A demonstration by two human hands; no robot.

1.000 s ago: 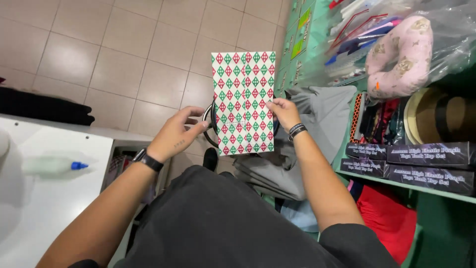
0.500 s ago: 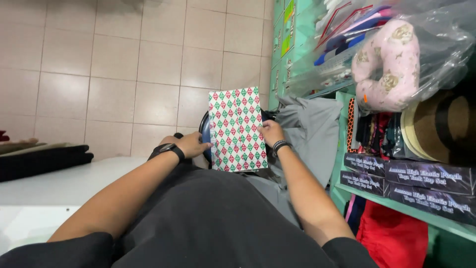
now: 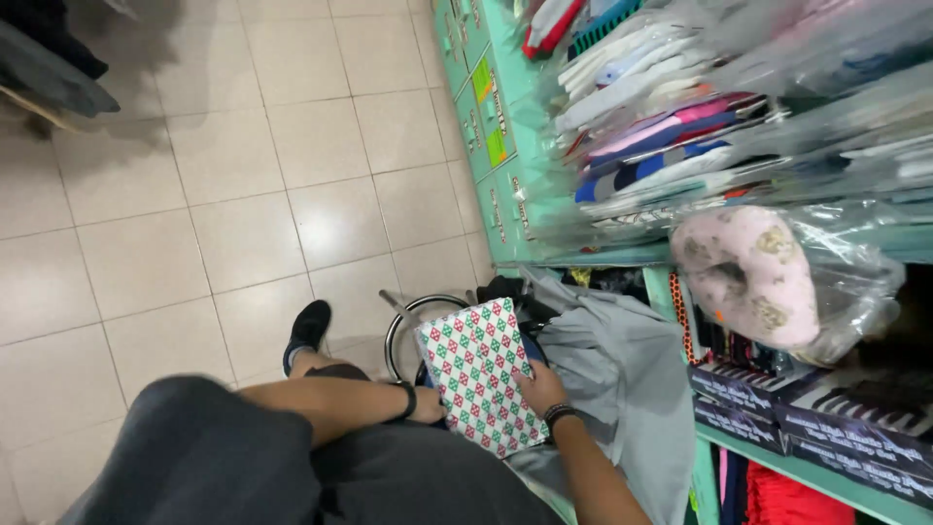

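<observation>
Both of my hands hold a flat package wrapped in white paper with a red and green diamond pattern (image 3: 478, 374), low in front of my lap. My left hand (image 3: 428, 405), with a black watch on its wrist, grips the package's left edge and is partly hidden behind it. My right hand (image 3: 540, 389), with a dark wristband, holds the right edge with fingers on the patterned face. The package is tilted, its top leaning away from me.
A round metal stool frame (image 3: 400, 326) stands on the tiled floor (image 3: 224, 214) just beyond the package. Grey cloth (image 3: 612, 379) lies to the right. A teal shelf unit (image 3: 505, 165) holds bagged clothes, a pink neck pillow (image 3: 748, 277) and dark boxes (image 3: 807, 418).
The package has dropped lower and closer to my lap, and my view has swung down and right, away from the white table toward the floor and shelves.
</observation>
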